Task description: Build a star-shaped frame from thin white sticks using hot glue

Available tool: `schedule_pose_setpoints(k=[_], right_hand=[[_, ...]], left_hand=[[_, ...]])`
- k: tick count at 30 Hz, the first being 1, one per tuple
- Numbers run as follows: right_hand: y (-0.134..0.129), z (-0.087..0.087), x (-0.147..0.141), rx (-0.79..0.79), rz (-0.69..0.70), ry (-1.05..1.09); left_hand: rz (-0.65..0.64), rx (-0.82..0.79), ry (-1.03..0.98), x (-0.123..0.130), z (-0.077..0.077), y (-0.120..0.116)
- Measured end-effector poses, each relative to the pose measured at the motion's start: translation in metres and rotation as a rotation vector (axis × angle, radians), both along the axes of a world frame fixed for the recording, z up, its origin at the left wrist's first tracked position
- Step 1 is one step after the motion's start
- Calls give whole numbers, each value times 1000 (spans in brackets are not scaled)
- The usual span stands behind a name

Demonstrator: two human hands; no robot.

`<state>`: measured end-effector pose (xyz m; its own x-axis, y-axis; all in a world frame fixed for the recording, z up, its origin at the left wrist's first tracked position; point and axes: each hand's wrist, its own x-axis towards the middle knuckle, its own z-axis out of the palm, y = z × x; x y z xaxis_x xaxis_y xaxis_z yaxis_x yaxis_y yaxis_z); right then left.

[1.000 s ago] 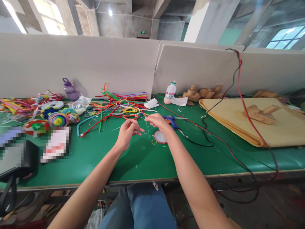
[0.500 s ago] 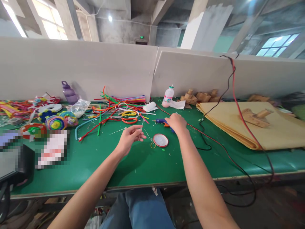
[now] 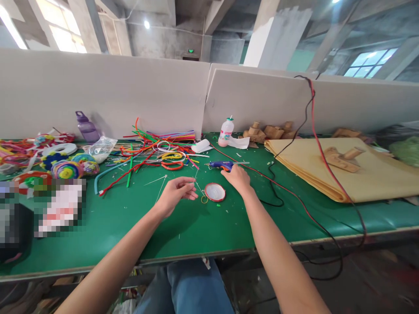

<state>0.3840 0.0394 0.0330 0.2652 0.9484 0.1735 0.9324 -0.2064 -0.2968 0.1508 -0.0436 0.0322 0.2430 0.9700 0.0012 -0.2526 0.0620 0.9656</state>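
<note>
Left hand (image 3: 176, 194): fingers pinch a strand (image 3: 196, 173), lower end indistinct. Right hand (image 3: 238, 178) covers the glue gun (image 3: 221, 165) rear; finger closure cannot be determined. Counter (image 3: 203, 235) edge: well apart.

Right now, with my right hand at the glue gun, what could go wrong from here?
Your left hand is near the nozzle end of the glue gun; if it's hot, which I can't see, swinging it might burn your fingers.
The black cord loops beside your right hand and could snag.
The thin strand at your left fingertips looks slight and might slip.
</note>
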Motion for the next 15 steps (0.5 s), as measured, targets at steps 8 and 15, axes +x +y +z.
schedule_pose_setpoints(k=[8,15], right_hand=[[0,10,16,437,366,207],[1,7,14,567,503,233]], left_hand=[[8,-28,8,-1,-5,2],[33,-17,1,-2,-3,1]])
